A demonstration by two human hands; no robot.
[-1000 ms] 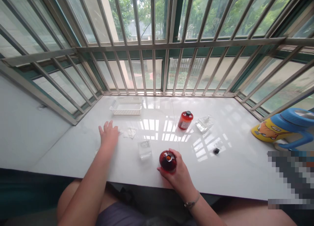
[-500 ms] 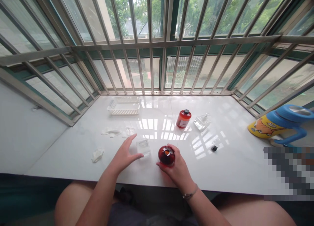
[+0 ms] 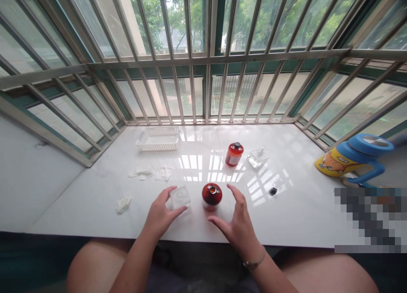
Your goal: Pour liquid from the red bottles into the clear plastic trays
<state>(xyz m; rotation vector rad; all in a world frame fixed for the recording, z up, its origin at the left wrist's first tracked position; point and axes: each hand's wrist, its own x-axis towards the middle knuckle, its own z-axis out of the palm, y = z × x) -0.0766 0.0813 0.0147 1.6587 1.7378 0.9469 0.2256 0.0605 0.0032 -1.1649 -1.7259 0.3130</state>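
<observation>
My left hand (image 3: 161, 211) grips a small clear square container (image 3: 180, 197), with fingers at its far side and thumb at its near side. The container looks like glass or clear plastic; I cannot tell whether its base touches the table. Just right of it, a round dark-red bottle (image 3: 211, 200) stands upright with its mouth uncapped. My right hand (image 3: 240, 221) is open beside that bottle, thumb and fingers spread, not touching it. A small black cap (image 3: 273, 191) lies farther right on the white tabletop (image 3: 295, 216).
Behind stand a red bottle with a black cap (image 3: 234, 155) and a clear glass bottle (image 3: 257, 158). A white mesh basket (image 3: 158, 147) sits back left. Crumpled tissues (image 3: 123, 204) lie at left. A blue-yellow mug (image 3: 348, 159) lies on the right. Metal bars (image 3: 219, 59) line the window.
My right hand has let go of the uncapped red bottle and drawn away to the right. My left hand has closed on the clear container. The view has shifted slightly.
</observation>
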